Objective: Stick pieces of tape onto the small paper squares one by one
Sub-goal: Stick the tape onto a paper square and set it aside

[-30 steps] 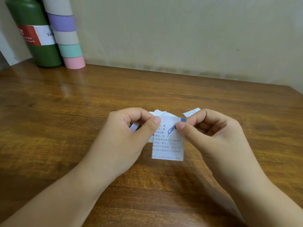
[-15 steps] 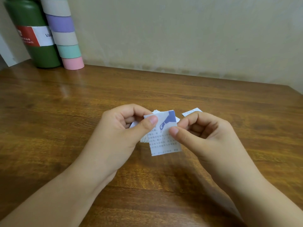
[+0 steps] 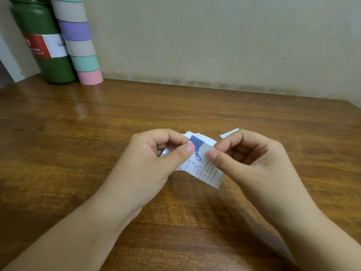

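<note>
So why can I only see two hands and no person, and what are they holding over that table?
The camera sits on the person's head and looks down, so you see only their arms. The left hand and the right hand both pinch a small paper square with tiny printed words and a blue drawing. More papers peek out behind it. Another scrap shows behind the right hand on the brown wooden table. At the back left stand a green bottle and a stack of tape rolls in pastel colours.
</note>
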Available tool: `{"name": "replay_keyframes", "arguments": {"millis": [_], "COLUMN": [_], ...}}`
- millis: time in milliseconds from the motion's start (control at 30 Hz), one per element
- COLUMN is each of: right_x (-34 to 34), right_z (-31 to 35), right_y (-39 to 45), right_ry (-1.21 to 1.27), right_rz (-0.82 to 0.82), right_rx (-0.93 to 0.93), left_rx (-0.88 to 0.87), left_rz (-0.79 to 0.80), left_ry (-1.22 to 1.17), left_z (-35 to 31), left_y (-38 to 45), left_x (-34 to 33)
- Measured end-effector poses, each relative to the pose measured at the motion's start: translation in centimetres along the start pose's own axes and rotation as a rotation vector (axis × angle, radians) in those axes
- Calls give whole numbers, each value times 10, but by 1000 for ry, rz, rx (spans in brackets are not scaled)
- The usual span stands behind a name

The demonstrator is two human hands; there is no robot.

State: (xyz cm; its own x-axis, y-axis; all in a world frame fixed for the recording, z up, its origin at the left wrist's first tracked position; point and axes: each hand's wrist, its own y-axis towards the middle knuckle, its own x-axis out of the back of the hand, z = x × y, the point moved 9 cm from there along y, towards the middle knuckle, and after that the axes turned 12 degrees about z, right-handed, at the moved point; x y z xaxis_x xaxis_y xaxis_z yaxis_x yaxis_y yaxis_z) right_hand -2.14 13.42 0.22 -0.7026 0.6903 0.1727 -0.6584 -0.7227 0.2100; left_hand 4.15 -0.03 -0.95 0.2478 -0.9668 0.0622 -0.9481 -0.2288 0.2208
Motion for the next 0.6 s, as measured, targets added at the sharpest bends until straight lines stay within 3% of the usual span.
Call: {"name": "replay_keyframes", "arguments": {"millis": [267, 600], "right_x": [8, 14], "right_z": [-16, -16], "right_y": [1, 1], "right_ry": [81, 149], "right_rz": [-82, -155], "right_rx": [-71, -15], "left_rx": [0, 21], "left_rz": [-140, -156], "left_ry": [-79, -140], "left_z": [-2, 0], "left_y": [-3, -4], "left_x": [10, 9]}}
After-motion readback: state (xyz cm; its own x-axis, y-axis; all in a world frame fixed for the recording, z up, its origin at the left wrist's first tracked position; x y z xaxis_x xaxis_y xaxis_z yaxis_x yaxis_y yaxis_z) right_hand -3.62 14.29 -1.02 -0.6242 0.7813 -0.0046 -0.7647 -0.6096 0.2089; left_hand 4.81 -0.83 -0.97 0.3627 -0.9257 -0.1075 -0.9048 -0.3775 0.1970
